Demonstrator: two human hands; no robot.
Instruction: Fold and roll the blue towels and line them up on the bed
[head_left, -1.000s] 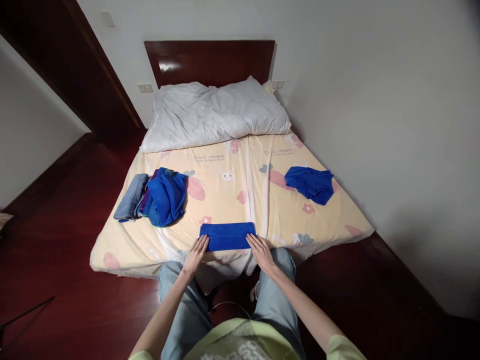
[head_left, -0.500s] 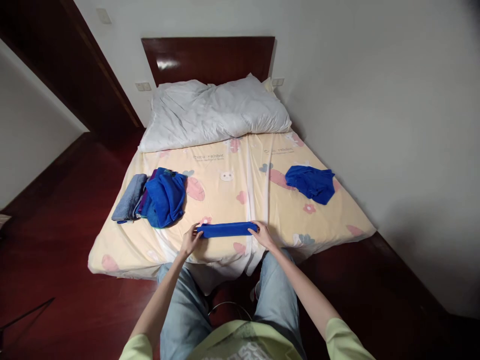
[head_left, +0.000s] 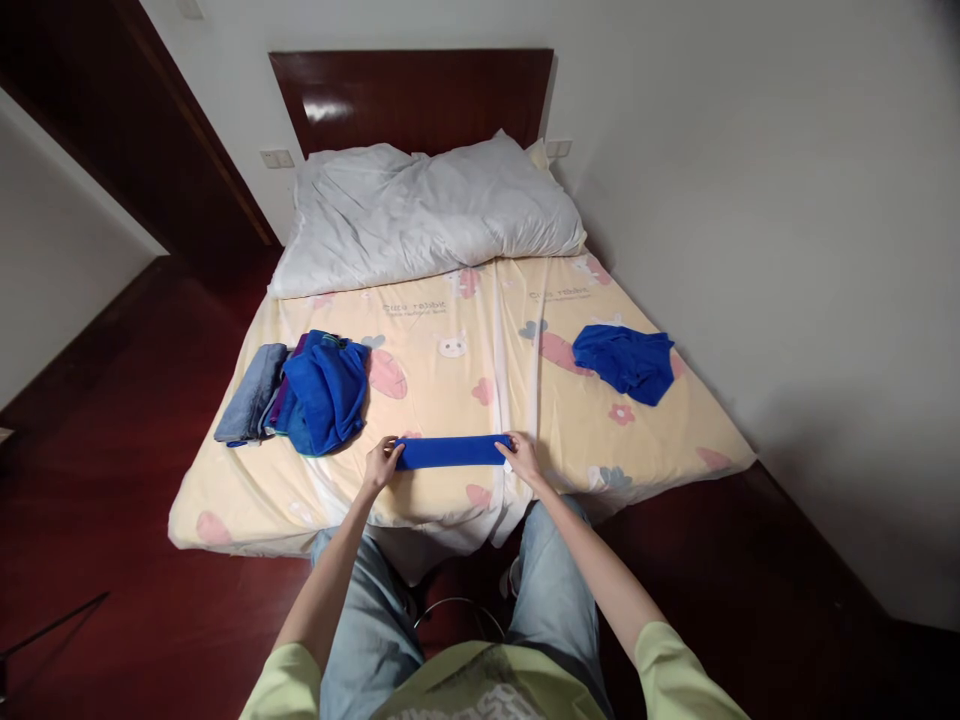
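A blue cloth (head_left: 452, 453), folded into a long narrow strip, stretches between my two hands at the near part of the bed. My left hand (head_left: 383, 463) pinches its left end, and my right hand (head_left: 519, 457) grips the right end. To the left lies a loosely bunched blue cloth (head_left: 328, 390), beside a rolled grey-blue towel (head_left: 253, 395) with purple fabric between them. Another crumpled blue cloth (head_left: 624, 362) rests on the right side of the bed.
The bed (head_left: 442, 400) has a yellow sheet with rabbit and carrot prints. A grey-white pillow or quilt (head_left: 427, 215) lies across its far end, below a dark wooden headboard (head_left: 420, 95). A wall (head_left: 750, 250) stands at the right.
The strip is held flatter and tauter, with its broad face showing and its ends closer within my fingers. The camera view has shifted slightly.
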